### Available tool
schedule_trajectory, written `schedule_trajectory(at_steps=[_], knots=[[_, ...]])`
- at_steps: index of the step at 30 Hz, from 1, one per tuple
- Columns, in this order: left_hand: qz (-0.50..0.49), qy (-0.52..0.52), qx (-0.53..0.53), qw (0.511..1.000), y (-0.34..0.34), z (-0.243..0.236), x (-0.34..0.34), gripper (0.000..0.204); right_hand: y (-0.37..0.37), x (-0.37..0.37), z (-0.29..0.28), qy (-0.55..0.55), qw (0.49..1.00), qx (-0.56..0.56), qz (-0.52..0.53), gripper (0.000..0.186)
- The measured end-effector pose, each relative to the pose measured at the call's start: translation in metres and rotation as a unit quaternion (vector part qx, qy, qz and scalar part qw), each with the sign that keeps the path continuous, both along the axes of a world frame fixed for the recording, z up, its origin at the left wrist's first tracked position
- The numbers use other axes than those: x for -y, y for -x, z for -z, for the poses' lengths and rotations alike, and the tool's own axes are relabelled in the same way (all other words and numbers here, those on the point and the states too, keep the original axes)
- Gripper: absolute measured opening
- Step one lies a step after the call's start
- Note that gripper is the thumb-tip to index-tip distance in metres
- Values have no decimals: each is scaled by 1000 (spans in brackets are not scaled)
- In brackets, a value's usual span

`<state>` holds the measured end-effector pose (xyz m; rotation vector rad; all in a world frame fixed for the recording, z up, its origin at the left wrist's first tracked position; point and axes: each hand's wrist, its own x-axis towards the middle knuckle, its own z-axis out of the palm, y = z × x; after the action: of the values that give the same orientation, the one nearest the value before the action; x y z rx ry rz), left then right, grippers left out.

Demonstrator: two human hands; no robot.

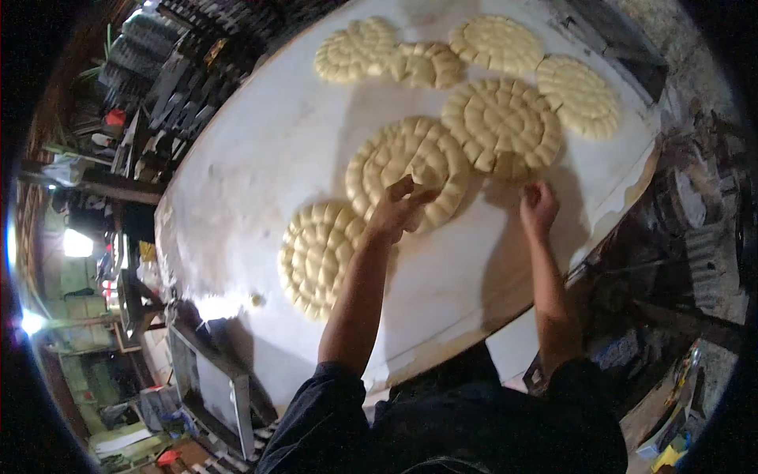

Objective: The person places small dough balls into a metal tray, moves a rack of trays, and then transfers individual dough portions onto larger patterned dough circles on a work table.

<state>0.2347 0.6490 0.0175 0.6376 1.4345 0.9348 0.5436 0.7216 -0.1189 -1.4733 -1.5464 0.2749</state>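
Several round discs of cut, pale dough pieces lie on a pale worktop (237,158). My left hand (399,212) is over the middle disc (371,162), its fingers pinched at a small dough piece (420,172). My right hand (538,205) is closed just below the right-middle disc (497,118); what it holds, if anything, is hidden. Another disc (312,261) lies beside my left forearm. More discs (493,43) sit along the far side, one of them smaller and irregular (426,67).
Dark stacked material (150,71) fills the area past the worktop's left edge. A wooden beam (110,178) and a metal-edged panel (209,383) stand at the left. Clutter (687,205) and beams lie beyond the right edge. A small dough bit (256,300) is near the lower-left corner.
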Motion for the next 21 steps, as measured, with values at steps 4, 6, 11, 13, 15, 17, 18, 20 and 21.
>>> schedule_trajectory(at_steps=[4, 6, 11, 13, 15, 17, 18, 20, 21], knots=[[80, -80, -171, 979, 35, -16, 158, 63, 43, 48, -21, 101, 963, -221, -116, 20], [54, -54, -157, 985, 54, 1, 240, 72, 93, 116, -26, 160, 922, -197, -292, 22], [33, -203, -201, 958, 80, 8, 425, 54, 243, 371, -49, 290, 690, -326, -577, 55], [48, -83, -366, 926, 87, -26, 472, 48, 274, 441, -62, 298, 702, -291, -577, 56], [-31, -42, -348, 936, 106, -67, 526, 38, 289, 466, -102, 256, 730, -222, -593, 48], [70, -93, -469, 875, 139, -61, 584, 28, 296, 472, -113, 264, 718, -246, -594, 40], [62, -97, -464, 878, 138, -75, 595, 28, 295, 466, -123, 304, 705, -282, -575, 40], [21, -49, -550, 833, 135, -105, 612, 27, 293, 458, -140, 355, 680, -421, -484, 35], [11, -54, -547, 835, 137, -103, 614, 27, 294, 450, -146, 305, 735, -434, -422, 36]])
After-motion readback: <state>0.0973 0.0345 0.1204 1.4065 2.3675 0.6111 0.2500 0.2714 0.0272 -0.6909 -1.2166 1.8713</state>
